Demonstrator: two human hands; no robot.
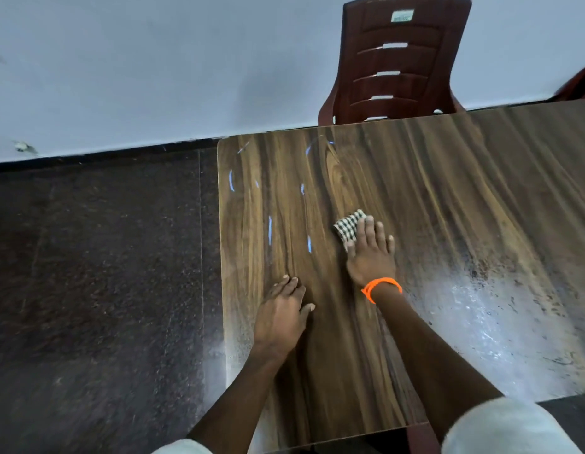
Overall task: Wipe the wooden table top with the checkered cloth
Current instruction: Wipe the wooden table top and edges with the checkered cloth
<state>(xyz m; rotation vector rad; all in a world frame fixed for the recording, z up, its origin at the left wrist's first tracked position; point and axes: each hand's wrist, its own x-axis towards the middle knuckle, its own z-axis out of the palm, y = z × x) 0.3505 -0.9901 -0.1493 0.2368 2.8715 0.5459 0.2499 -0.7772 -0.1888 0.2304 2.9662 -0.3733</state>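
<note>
The wooden table top (448, 198) fills the right half of the view, with its left edge running down the middle. A small folded checkered cloth (347, 226) lies on it near the centre. My right hand (369, 253), with an orange band at the wrist, presses flat on the cloth, fingers covering its near right part. My left hand (283, 311) rests palm down on the bare wood near the table's left edge, fingers slightly spread, holding nothing. Thin bluish-white streaks (270, 230) mark the wood to the left of the cloth.
A dark red plastic chair (399, 60) stands behind the table's far edge against a pale wall. Dark speckled floor (104, 273) lies left of the table. A bright glare patch (481, 316) covers the table's near right part.
</note>
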